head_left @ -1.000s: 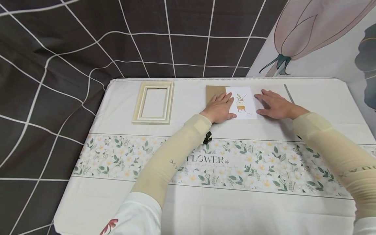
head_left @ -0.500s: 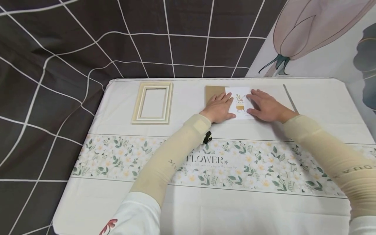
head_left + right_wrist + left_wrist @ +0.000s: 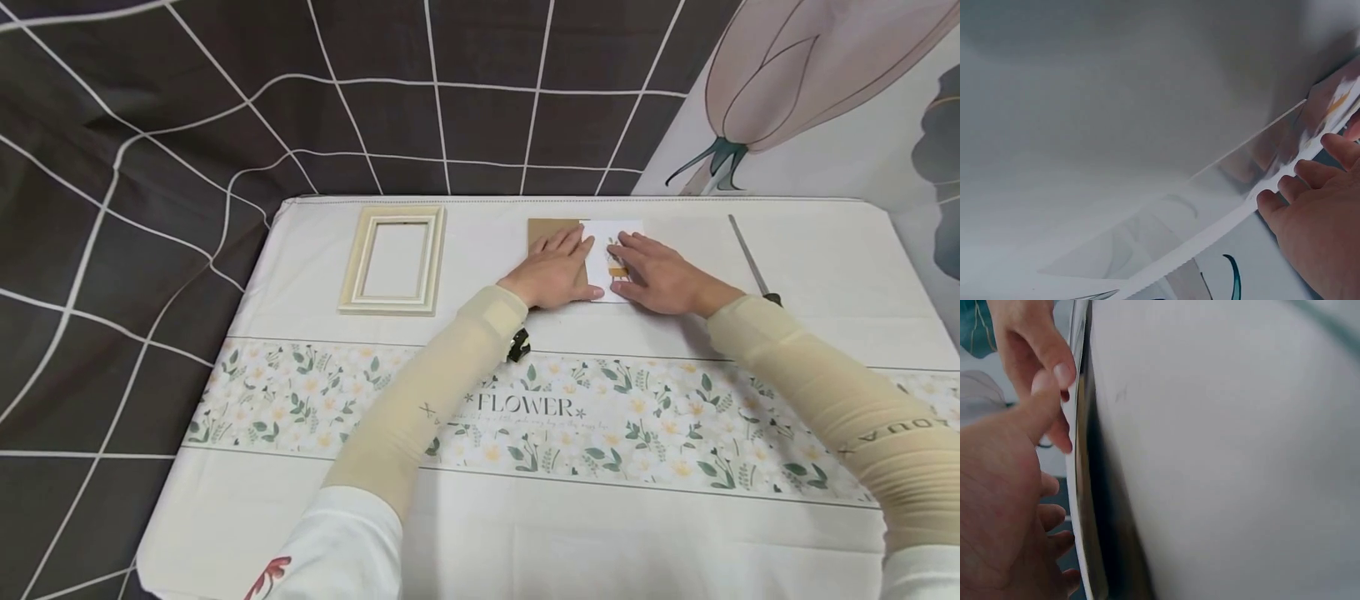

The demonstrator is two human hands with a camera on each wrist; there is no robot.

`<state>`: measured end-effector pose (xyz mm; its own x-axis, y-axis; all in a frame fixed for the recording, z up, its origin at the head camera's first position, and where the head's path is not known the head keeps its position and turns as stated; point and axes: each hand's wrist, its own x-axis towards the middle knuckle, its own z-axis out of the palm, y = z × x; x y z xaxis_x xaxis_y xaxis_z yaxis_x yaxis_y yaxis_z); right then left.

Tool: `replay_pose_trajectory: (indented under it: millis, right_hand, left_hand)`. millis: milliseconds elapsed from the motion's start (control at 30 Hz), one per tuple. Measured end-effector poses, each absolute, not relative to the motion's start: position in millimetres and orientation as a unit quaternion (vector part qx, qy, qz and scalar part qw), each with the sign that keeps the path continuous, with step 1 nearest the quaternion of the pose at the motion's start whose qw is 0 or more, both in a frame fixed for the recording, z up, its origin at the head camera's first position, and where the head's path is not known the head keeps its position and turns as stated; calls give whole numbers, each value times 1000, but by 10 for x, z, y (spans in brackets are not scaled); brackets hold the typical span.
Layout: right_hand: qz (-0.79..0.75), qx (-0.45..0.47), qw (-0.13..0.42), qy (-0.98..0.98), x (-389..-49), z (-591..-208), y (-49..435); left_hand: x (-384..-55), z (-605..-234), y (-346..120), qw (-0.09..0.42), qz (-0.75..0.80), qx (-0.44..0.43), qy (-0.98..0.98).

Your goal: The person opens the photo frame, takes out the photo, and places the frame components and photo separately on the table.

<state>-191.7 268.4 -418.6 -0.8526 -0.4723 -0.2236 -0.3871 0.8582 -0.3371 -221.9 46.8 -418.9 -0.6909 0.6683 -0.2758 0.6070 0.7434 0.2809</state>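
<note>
A white card (image 3: pixel 597 258) printed with a potted plant lies partly over a brown board (image 3: pixel 552 227) on the far side of the table. My left hand (image 3: pixel 555 271) rests across the board and the card's left part, its fingers extended. The right hand (image 3: pixel 660 273) lies over the card's right part with fingers reaching left, hiding much of the print. Only a small space separates the two hands. In the right wrist view, a glossy clear sheet (image 3: pixel 1154 231) with reflections extends out from beside the right fingers.
A cream picture frame (image 3: pixel 348 283) lies flat to the left of the hands. To the right is a thin grey rod (image 3: pixel 747 254) with a dark handle, partly behind the right forearm. A dark gridded curtain (image 3: pixel 480 125) hangs behind the table.
My right hand has slid left over the card, coming closer to the left hand and covering the print. The left hand stays nearly in place. The rod's dark handle has come into view.
</note>
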Motion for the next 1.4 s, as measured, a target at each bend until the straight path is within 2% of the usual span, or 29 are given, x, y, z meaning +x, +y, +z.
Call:
replay_pose_trajectory:
  millis: [500,900,1400]
  right_hand:
    - [-153,-239,154,946,-1926,-4175,2598]
    - [-136,-231,161,950,-1961,-4198,2613]
    - [-134,-217,169,952,-1975,-4197,2589]
  left_hand:
    - [-2454,-4078,199,245,57,343,905]
    - [-2532,-4074,324,245,34,330,911]
    - [-2538,-4112,201,236,45,318,917]
